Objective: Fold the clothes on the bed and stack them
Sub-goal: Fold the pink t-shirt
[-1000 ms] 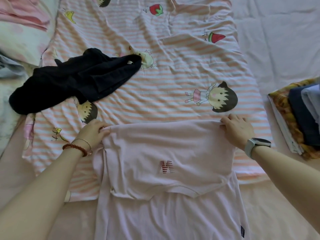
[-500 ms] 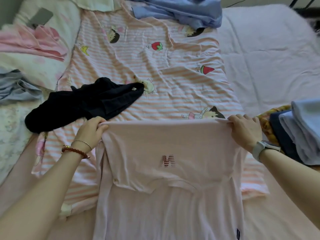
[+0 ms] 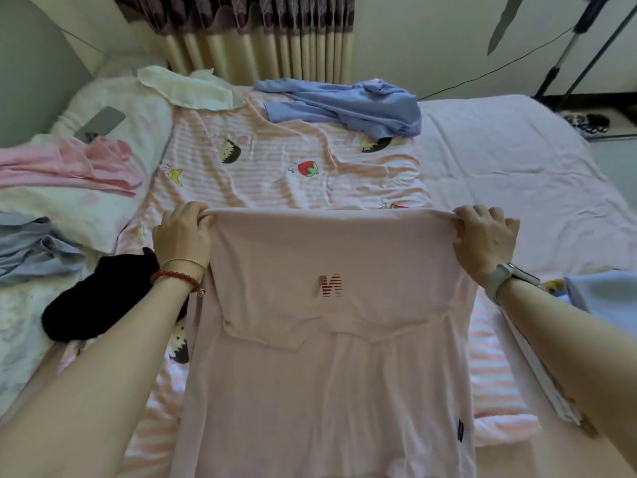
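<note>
Holding the pale pink T-shirt point(image 3: 331, 339) by its folded top edge, I have my left hand point(image 3: 182, 236) at the left corner and my right hand point(image 3: 486, 236) at the right corner, each grip curled tight on the cloth. The edge runs straight and taut between the two hands across the middle of the frame. The shirt's upper part is doubled over towards me, with a red striped letter M point(image 3: 330, 286) showing on the flap; the rest hangs down to the bottom of the frame over the bed point(image 3: 499, 160).

Behind the shirt lies a pink-striped sheet point(image 3: 275, 174) printed with cartoon figures and fruit. A black garment point(image 3: 100, 301) lies at centre left, partly behind my left wrist, which carries a red bead bracelet point(image 3: 174, 276). A blue shirt point(image 3: 348, 105) lies crumpled at upper centre. A pink garment point(image 3: 69, 167) rests on the pillow point(image 3: 103, 208) at upper left. Folded light blue cloth point(image 3: 603, 291) sits at the right edge, beside my right wrist with its watch point(image 3: 506, 279).
</note>
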`<state>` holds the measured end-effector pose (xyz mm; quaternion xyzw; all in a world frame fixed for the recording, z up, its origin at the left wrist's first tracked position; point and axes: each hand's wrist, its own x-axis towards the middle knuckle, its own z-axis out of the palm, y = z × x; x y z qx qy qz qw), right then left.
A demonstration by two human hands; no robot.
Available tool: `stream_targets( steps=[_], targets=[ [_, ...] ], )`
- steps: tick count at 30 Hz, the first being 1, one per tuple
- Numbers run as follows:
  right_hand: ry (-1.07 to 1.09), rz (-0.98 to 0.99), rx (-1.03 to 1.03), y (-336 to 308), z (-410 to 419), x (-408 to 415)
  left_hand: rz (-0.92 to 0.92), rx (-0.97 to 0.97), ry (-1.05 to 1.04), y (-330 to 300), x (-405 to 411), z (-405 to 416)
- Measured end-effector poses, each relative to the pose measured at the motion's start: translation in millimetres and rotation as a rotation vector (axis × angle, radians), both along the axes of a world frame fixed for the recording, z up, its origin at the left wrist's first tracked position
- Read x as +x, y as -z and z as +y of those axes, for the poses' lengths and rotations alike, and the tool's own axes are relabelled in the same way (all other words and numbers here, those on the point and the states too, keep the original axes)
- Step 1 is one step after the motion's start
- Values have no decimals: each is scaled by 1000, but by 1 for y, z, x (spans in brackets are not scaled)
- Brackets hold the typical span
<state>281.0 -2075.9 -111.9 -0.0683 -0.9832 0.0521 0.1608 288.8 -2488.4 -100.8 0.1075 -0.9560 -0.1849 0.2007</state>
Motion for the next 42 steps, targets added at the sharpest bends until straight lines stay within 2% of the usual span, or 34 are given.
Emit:
stream_targets(
  steps=[5, 8, 12, 16, 23, 26, 30, 33, 35, 36, 39, 42],
  targets=[
    [40, 49, -28, -22, -7, -25, 82, 34, -36, -26, -24, 8],
    [47, 105, -56, -34, -9, -34, 125, -11, 14, -39, -32, 5],
    [-2, 84, -72, -21, -10, -18, 44, -100, 41, -20, -11, -4],
    [-84, 31, -101, 15, -9, 29, -28, -179, 106, 22, 37, -14],
    [-290, 82, 14, 71, -3, 141, 17, -413, 318, 90, 136, -37],
    [-341, -3, 11, 102, -4, 186, -71, -453, 334, 116, 171, -43],
    [-275, -141, -1, 142, -9, 227, -226, -432, 371, 139, 198, -37],
    [-202, -328, -22, 158, -14, 238, -418, -307, 357, 153, 207, -36],
    [-149, -426, -65, 159, -20, 238, -568, -136, 250, 158, 207, -38],
    [-135, -411, -78, 158, -25, 236, -588, -29, 163, 159, 205, -38],
    [-161, -293, -63, 153, -37, 226, -497, 323, -154, 158, 192, -30],
    [-300, -309, 18, 154, -49, 218, -542, 488, -305, 161, 177, -22]
  ],
)
